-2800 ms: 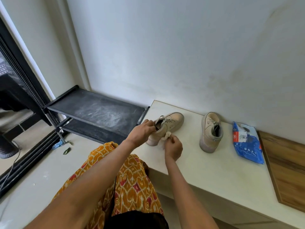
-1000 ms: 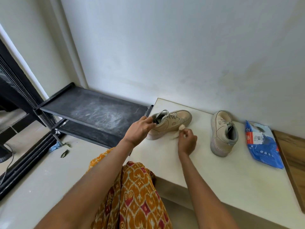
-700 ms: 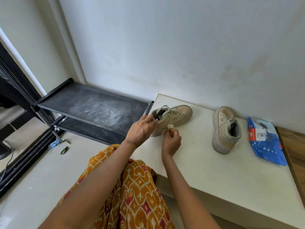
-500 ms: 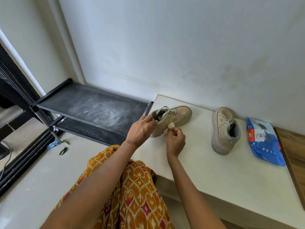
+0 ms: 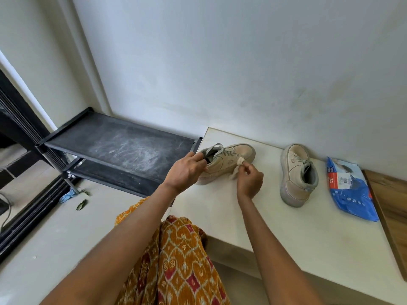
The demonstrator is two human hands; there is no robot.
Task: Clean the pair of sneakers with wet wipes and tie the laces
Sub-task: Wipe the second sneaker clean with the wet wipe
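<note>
1. Pale wall and a cream surface point(image 5: 286, 227) in a corner form the place; the sneaker being cleaned point(image 5: 226, 162) lies at the far left end of this surface, near its edge, with the toe pointing right.
2. Left hand point(image 5: 186, 172) grasps the sneaker at the heel opening, fingers curled on the collar, so the grip steadies it.
3. Right hand point(image 5: 250, 179) pinches a crumpled wet wipe point(image 5: 237, 165) and presses it on the side of the sneaker, near the toe part.
4. Laces on this sneaker look loose; one loop stands up at the tongue. I judge that the tying is not yet done.
5. Second sneaker point(image 5: 297, 175) stands well apart to the right, heel toward the person, untouched.
6. Blue wipes pack point(image 5: 348, 190) lies just beside it, near a wooden board point(image 5: 389, 216).
7. Black rack point(image 5: 119, 150) stands to the left, below the surface edge.
8. Risk: a strong rub toward the left could push the sneaker off the edge onto the rack if the left grip loosens; also the small wipe may slip from the pinch.
</note>
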